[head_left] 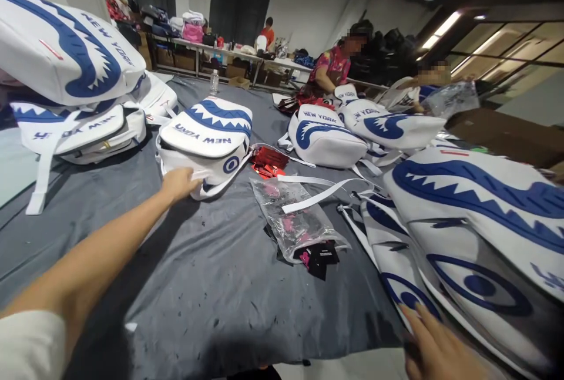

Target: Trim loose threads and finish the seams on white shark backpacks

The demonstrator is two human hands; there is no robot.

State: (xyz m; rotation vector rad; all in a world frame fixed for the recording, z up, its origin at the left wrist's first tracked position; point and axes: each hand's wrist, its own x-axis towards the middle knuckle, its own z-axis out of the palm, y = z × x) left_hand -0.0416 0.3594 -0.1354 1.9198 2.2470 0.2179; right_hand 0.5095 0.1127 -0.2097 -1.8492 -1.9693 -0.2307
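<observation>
My left hand (178,185) reaches out across the table to a white backpack (207,121) with blue zigzag teeth, an eye patch and NEW YORK lettering. Its fingers are closed on the lower front edge of that bag. At the lower right, my right hand (434,342) has its fingers stretched out against the side of a large white backpack (480,239) with the same teeth and a big blue eye. The thumb side is dark and partly cut off by the frame. A clear plastic bag (295,215) of black and pink tags lies between the two hands.
Stacked white backpacks (70,57) stand at the left. More backpacks (328,139) lie at centre right beside red tags (268,160) and loose white straps (324,192). A plastic bottle (214,82) stands far back. A person (332,66) works across the grey-covered table (198,286).
</observation>
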